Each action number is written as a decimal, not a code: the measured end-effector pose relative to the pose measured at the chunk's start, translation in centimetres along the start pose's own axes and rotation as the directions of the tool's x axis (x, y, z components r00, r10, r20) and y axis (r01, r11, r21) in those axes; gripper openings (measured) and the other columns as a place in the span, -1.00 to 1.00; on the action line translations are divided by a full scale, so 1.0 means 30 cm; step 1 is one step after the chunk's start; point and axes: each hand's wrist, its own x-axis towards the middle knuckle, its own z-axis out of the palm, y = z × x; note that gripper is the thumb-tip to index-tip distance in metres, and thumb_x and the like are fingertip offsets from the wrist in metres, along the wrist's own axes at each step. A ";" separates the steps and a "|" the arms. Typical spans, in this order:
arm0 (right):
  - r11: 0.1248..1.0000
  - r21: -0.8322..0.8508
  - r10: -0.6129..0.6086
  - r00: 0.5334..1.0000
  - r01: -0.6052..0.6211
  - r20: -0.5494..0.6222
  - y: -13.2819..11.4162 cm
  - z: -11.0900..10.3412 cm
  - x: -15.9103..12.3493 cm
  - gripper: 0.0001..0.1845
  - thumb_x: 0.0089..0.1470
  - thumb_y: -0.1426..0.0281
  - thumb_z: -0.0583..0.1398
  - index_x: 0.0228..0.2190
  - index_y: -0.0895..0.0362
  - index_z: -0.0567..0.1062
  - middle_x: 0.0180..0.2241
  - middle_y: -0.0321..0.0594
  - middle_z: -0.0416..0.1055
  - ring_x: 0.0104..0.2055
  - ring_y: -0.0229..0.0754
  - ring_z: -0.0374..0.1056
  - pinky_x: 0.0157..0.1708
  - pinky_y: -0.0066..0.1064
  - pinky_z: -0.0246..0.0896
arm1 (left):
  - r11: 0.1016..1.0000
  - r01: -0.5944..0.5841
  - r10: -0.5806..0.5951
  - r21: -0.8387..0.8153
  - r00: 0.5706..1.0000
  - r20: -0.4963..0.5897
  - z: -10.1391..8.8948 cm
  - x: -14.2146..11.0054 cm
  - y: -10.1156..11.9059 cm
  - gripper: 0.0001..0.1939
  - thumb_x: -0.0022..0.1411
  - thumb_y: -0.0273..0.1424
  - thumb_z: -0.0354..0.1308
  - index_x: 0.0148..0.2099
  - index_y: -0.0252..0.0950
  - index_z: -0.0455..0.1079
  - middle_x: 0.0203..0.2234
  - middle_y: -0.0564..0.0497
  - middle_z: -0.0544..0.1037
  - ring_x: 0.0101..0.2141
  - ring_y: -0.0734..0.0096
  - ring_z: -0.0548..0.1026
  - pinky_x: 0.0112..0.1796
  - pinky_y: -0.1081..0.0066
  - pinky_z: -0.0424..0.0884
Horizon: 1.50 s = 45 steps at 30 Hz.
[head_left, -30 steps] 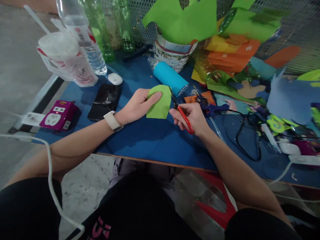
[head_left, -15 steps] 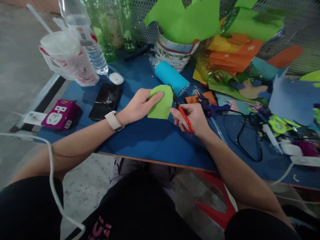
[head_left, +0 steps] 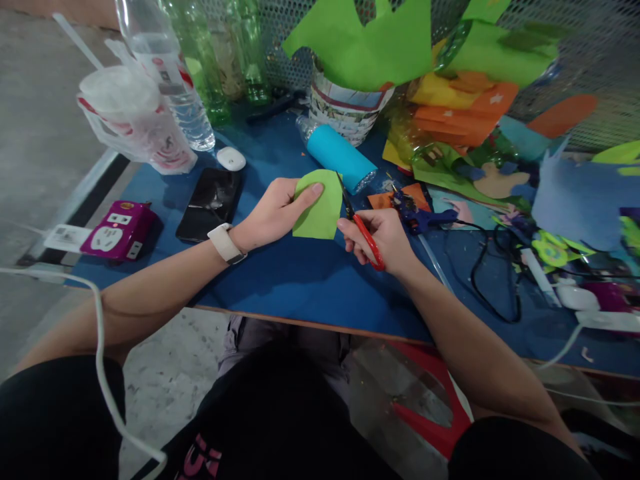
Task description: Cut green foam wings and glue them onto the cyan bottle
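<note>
Between its thumb and fingers my left hand [head_left: 277,210] pinches a light green piece of craft paper or felt [head_left: 320,213] with a rounded top and a straight bottom edge. My right hand [head_left: 383,240] grips a pair of scissors [head_left: 369,241] by the red handles. The dark blades point up and lie along the right edge of the green piece; whether they touch it I cannot tell. Just behind, a clear bottle wrapped in blue [head_left: 340,157] lies on its side on the blue table [head_left: 300,287].
A phone [head_left: 210,203], a white earbud case [head_left: 231,159] and a purple plug adapter [head_left: 120,230] lie to the left, near a bagged cup [head_left: 135,117] and a water bottle [head_left: 173,87]. Rightward are a blue glue gun [head_left: 427,217], its black cord and coloured scraps [head_left: 465,110]. A paper-covered basket [head_left: 347,107] stands behind.
Both hands keep nearly the same pose, with the green piece and scissors still held. The whole view shifts slightly; no object is visibly taken or put down.
</note>
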 end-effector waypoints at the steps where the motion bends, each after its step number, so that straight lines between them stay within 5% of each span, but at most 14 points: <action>1: 1.000 -0.003 -0.002 1.000 0.002 -0.002 0.001 0.000 0.000 -0.20 0.07 -0.26 0.63 -0.61 0.09 0.48 -0.65 -0.24 0.48 -0.77 -0.32 0.27 -0.78 -0.45 0.01 | 1.000 -0.003 0.003 -0.004 1.000 -0.001 0.000 0.000 0.000 -0.18 0.59 0.38 0.15 -0.43 -0.21 0.27 -0.56 0.04 0.38 -0.53 0.46 0.31 -0.53 0.36 0.16; 31: 0.999 -0.008 0.038 0.999 -0.038 0.021 -0.018 0.010 -0.006 -0.22 0.04 -0.29 0.63 -0.58 0.09 0.54 -0.61 -0.19 0.54 -0.74 -0.29 0.34 -0.79 -0.44 0.10 | 1.000 0.014 -0.014 0.020 1.000 -0.007 -0.006 0.004 0.020 -0.18 0.58 0.38 0.15 -0.43 -0.20 0.28 -0.57 0.04 0.39 -0.53 0.46 0.32 -0.54 0.38 0.19; 45: 0.999 -0.051 -0.001 1.000 0.001 -0.006 -0.018 -0.008 -0.018 -0.13 0.01 -0.35 0.61 -0.64 0.02 0.36 -0.71 -0.32 0.32 -0.73 -0.31 0.17 -0.77 -0.40 -0.04 | 0.999 0.049 -0.048 -0.013 0.994 0.094 -0.020 0.001 0.042 -0.20 0.60 0.37 0.14 -0.34 -0.26 0.50 -0.52 -0.03 0.61 -0.50 0.43 0.55 -0.51 0.47 0.37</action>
